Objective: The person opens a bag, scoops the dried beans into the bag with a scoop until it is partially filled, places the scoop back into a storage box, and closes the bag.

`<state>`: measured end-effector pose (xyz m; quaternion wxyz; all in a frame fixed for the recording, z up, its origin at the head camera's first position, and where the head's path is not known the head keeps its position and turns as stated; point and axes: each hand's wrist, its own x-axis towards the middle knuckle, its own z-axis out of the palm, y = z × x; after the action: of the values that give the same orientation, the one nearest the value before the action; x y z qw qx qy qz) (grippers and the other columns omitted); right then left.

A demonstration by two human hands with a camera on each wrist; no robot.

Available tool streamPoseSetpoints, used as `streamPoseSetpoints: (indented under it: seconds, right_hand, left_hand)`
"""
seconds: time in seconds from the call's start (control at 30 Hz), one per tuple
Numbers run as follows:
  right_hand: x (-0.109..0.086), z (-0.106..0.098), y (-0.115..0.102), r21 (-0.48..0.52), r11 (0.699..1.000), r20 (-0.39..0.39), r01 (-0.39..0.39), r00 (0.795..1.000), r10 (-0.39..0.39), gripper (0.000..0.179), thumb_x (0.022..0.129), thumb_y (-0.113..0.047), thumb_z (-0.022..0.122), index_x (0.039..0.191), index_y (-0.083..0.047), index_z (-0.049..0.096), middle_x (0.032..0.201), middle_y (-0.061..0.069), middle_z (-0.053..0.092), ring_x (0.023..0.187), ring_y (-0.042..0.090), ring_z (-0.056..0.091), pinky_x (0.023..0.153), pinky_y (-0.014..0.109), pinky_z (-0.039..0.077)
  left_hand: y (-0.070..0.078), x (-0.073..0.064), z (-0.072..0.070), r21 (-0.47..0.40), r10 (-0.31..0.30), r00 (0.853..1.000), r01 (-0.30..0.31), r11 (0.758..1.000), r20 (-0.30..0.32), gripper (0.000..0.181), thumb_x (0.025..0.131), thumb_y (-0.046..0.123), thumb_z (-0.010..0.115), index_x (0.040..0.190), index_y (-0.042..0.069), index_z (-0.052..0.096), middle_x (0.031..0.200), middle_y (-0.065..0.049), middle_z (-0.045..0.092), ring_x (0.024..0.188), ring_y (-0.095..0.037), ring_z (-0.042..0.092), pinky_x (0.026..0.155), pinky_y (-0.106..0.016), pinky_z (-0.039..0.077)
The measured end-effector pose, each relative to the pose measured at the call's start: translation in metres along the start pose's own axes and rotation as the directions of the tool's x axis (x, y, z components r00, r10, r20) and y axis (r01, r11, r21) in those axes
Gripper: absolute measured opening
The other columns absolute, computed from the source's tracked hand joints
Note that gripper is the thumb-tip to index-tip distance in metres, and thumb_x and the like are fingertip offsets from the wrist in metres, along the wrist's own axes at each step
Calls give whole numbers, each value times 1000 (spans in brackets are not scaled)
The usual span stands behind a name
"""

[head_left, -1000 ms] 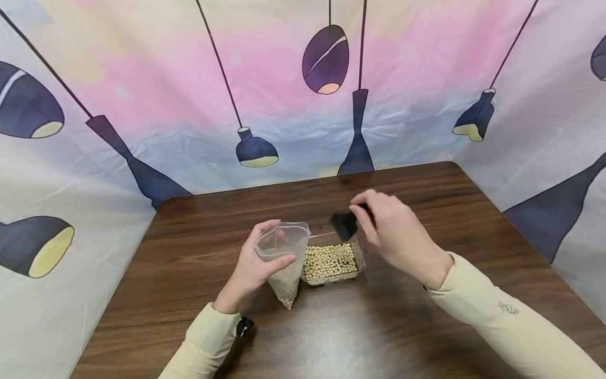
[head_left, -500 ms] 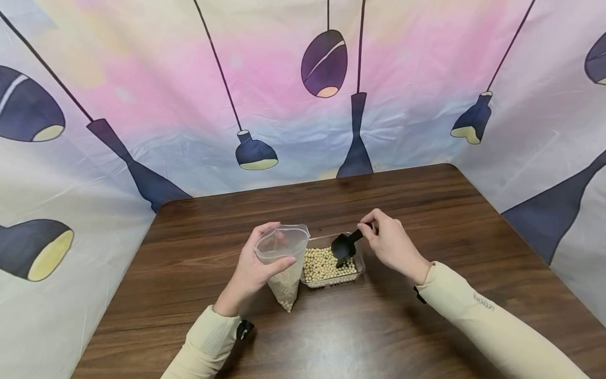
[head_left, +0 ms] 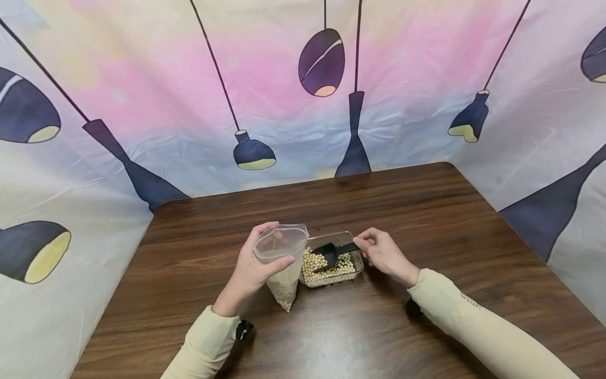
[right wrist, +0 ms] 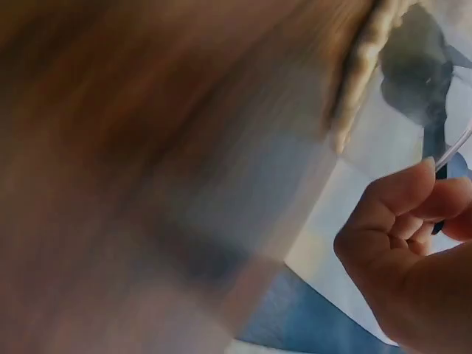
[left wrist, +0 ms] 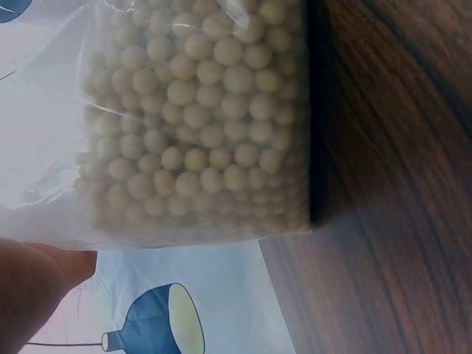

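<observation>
My left hand grips a clear plastic bag around its open mouth, thumb on the near side. Pale round beans fill the lower part of the bag, and its bottom is at the table in the left wrist view, where the beans show close up. To the right, my right hand pinches the handle of a black scoop. The scoop's bowl is tilted down among the beans in a clear rectangular container. In the right wrist view, the thumb and fingers close on the handle.
A dark wood-grain table carries everything. Behind and at both sides hangs a cloth backdrop printed with lamps. The bag stands directly beside the container's left end. Dark bands sit at the wrists.
My right hand has come down and toward me, lowering the scoop from above the container into the beans, its bowl swinging left. The left hand and bag have stayed nearly still.
</observation>
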<state>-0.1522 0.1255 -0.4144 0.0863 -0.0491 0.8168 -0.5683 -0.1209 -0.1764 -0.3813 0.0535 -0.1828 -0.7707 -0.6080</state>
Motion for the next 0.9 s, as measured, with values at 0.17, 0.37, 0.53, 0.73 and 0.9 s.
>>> streamPoseSetpoints:
  seconds: [0.17, 0.37, 0.53, 0.73, 0.9]
  right_hand:
    - [2, 0, 1, 150, 987, 22, -63, 998, 60, 21, 102, -12, 50, 107, 8, 54, 69, 5, 50, 60, 15, 46, 55, 29, 45]
    - [4, -9, 6, 242, 965, 41, -101, 995, 94, 23, 102, -11, 48, 108, 11, 52, 68, 4, 46, 57, 10, 43, 55, 25, 44]
    - [6, -21, 10, 306, 945, 64, -119, 992, 104, 24, 104, -15, 47, 108, 8, 51, 70, 2, 45, 58, 9, 43, 57, 25, 44]
    - [5, -42, -2, 367, 922, 96, -126, 991, 97, 26, 105, -20, 44, 112, 4, 48, 75, 2, 44, 62, 10, 42, 64, 28, 44]
    - [2, -58, -27, 385, 917, 74, -105, 994, 83, 32, 104, -27, 46, 117, 2, 47, 77, 1, 45, 65, 11, 43, 66, 28, 45]
  left_hand:
    - [0, 0, 0, 0, 0, 1000, 0, 1000, 0, 69, 76, 1, 81, 136, 16, 48, 117, -12, 57, 110, -26, 55, 87, -32, 47]
    - [0, -1, 0, -3, 10, 1000, -10, 1000, 5, 70, 76, 0, 81, 137, 8, 46, 116, -13, 57, 111, -27, 54, 88, -31, 47]
    - [0, 0, -1, 7, 13, 1000, -13, 1000, 5, 69, 77, 2, 81, 136, 14, 48, 116, -12, 57, 110, -27, 54, 89, -31, 46]
    - [0, 1, -2, -9, 9, 1000, -9, 1000, 16, 70, 77, 1, 81, 136, 15, 47, 117, -14, 56, 109, -30, 56, 88, -31, 48]
    - [0, 1, -2, 4, 9, 1000, -9, 1000, 22, 70, 76, 2, 82, 136, 16, 47, 117, -13, 57, 108, -29, 56, 89, -32, 48]
